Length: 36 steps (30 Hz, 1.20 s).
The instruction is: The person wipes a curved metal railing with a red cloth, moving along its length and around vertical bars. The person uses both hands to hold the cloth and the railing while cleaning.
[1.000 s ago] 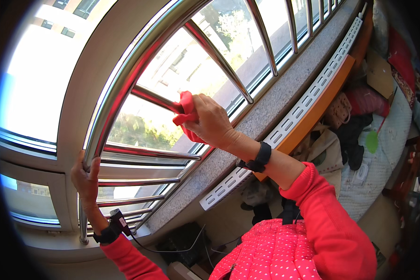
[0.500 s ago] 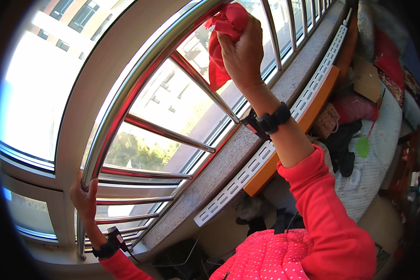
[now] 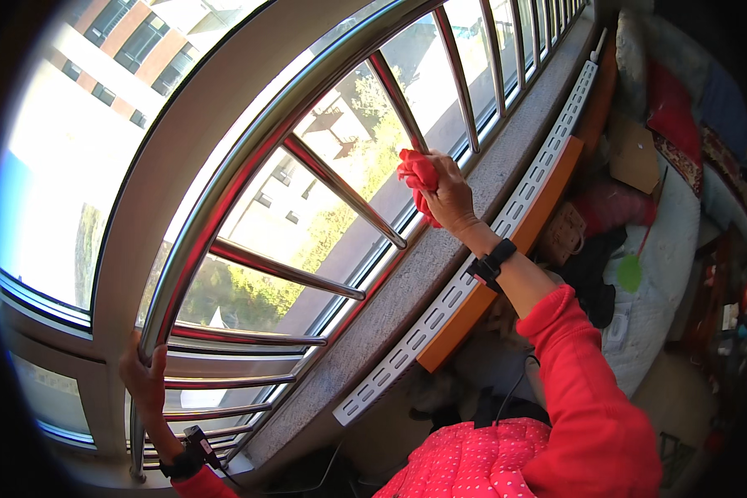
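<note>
Moved down one bar (image 3: 397, 104): one red cloth (image 3: 418, 171), squeezed in right hand (image 3: 450, 199); one rail (image 3: 187, 239), gripped by left hand (image 3: 145, 378).

Has left hand (image 3: 145, 378) on the railing (image 3: 197, 224), cloth (image 3: 417, 173) in right hand (image 3: 452, 199) farther right. Has window (image 3: 290, 224) behind railing, sill (image 3: 378, 319) before window.
</note>
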Available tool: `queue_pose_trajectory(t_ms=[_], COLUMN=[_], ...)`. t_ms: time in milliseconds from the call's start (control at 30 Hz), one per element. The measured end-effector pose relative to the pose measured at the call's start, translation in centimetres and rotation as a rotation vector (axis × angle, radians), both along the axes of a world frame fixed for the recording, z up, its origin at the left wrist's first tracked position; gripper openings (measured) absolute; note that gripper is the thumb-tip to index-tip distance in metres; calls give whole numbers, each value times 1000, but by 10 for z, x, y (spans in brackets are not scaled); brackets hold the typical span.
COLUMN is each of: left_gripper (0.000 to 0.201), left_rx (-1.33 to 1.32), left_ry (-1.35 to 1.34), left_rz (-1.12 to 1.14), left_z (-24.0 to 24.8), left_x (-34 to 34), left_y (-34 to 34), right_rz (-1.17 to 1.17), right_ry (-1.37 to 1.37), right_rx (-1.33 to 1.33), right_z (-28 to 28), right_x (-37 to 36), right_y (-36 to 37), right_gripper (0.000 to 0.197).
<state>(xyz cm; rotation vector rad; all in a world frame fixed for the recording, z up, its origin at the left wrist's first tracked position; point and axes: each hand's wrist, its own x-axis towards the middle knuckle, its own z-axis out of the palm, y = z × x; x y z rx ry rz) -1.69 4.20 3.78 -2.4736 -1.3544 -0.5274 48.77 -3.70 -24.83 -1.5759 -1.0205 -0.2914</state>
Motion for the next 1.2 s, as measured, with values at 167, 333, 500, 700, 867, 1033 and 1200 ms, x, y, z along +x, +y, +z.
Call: queue_pose_trajectory(t_ms=[167,333,500,700,867,1033,1200], left_gripper=[45,46,53,61,63,62,57], left_rx=[61,-9,2,18,8,-38,38], left_ry=[-15,-59,-26,-42,-20,-11,-8], left_rz=[34,33,64,72,71,57,-2], left_z=[-6,-5,-6,-12,-8,-6,-8], left_x=[-1,-9,-24,-46,-54,-53,-50], left_y=[-1,5,10,20,20,20,20], right_rz=[-96,-191,-172,-238,-273,-449,-391], right_ry=[280,70,-61,-50,-50,-15,43], right_rx=[230,568,392,122,142,-109,-362], right_z=[8,111,145,86,23,-45,-94], right_x=[41,111,132,155,147,121,91], right_y=[-22,2,40,45,43,34,14], right_gripper=[44,60,55,45,38,37,35])
